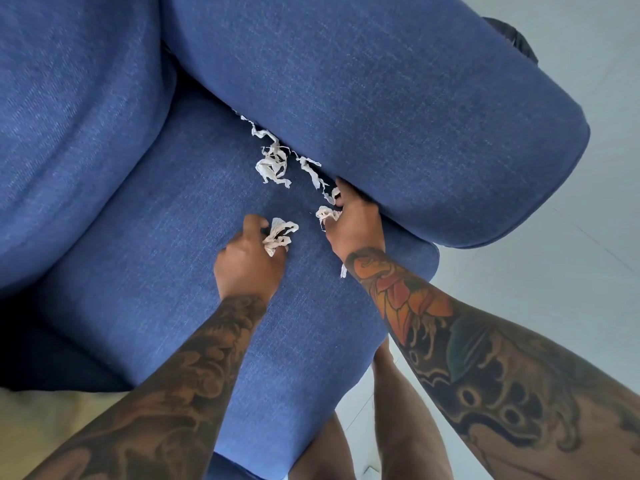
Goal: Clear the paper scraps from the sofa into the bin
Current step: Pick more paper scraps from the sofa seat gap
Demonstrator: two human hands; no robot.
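White crumpled paper scraps (273,164) lie on the blue sofa seat (156,237), strung along the crease under the armrest (398,116). My left hand (247,265) is closed around a wad of scraps (278,235) on the seat. My right hand (356,220) presses against the base of the armrest and pinches another scrap (327,213); a long strip (317,176) runs up from its fingertips. One small scrap (343,270) sits by my right wrist. No bin is in view.
The sofa's back cushion (69,133) fills the left side. Pale tiled floor (571,289) lies to the right of the armrest. A dark object (512,36) shows behind the armrest at the top right. My bare legs (391,427) stand at the seat's front edge.
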